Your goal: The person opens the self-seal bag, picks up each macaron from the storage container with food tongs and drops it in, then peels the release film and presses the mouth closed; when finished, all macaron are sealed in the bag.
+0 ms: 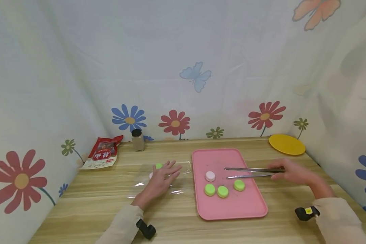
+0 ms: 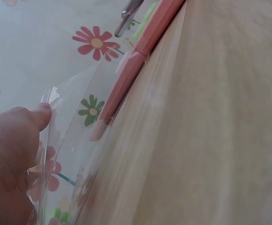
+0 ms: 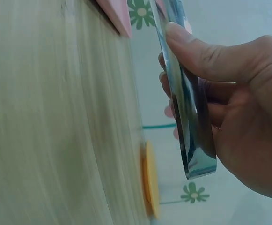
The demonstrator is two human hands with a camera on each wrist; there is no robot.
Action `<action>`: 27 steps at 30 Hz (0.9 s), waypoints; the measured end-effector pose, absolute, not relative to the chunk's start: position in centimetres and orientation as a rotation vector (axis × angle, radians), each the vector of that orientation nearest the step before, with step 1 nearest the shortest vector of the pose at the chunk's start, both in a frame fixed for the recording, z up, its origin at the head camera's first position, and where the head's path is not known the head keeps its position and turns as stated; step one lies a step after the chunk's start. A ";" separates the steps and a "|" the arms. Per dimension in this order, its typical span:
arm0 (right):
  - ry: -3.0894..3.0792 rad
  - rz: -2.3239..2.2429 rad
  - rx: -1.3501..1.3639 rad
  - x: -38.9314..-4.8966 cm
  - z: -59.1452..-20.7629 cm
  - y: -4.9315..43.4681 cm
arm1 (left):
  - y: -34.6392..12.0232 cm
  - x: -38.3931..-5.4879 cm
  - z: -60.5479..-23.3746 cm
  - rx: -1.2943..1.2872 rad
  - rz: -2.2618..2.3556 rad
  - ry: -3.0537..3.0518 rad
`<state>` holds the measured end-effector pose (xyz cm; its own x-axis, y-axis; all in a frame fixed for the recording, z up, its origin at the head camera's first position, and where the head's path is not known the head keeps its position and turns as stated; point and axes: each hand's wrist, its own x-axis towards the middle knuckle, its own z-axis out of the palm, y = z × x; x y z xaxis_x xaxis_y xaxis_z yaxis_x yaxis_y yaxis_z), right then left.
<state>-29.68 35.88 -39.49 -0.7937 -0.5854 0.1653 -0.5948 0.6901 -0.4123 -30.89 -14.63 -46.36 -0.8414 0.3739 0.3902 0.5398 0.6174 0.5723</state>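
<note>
My left hand [image 1: 160, 179] lies over a clear plastic bag [image 1: 140, 192], its fingers extended to the right. A green macaron [image 1: 159, 166] and a pale one [image 1: 150, 175] show at the bag, partly hidden by the hand. In the left wrist view, the thumb [image 2: 43, 115] touches the raised film. My right hand [image 1: 294, 173] holds metal tongs [image 3: 192, 112], thumb on one arm. Their parted tips hover over the pink tray [image 1: 231, 209], apart from the macarons. On the tray are a pale pink macaron [image 1: 210, 176] and three green macarons [image 1: 222, 191].
Behind the bag stands a small jar [image 1: 138, 141] with a black lid, beside a red food packet [image 1: 103, 152]. A yellow plate [image 1: 286, 144] is at the back right of the wooden table [image 1: 170, 227]. A flowered curtain [image 1: 158, 67] hangs behind.
</note>
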 end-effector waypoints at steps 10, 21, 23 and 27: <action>-2.931 0.633 1.020 -29.2 -38.9 39.0 | -14.7 -30.7 -46.1 -0.741 -1.034 -2.625; -3.003 0.569 1.003 -29.4 -39.4 39.4 | -14.6 -30.8 -46.2 -0.751 -1.030 -2.639; -2.995 0.566 1.006 -29.4 -39.5 39.4 | -14.6 -30.8 -46.3 -0.751 -1.033 -2.635; -2.999 0.585 0.991 -29.4 -39.5 39.3 | -14.7 -30.9 -46.3 -0.741 -1.028 -2.635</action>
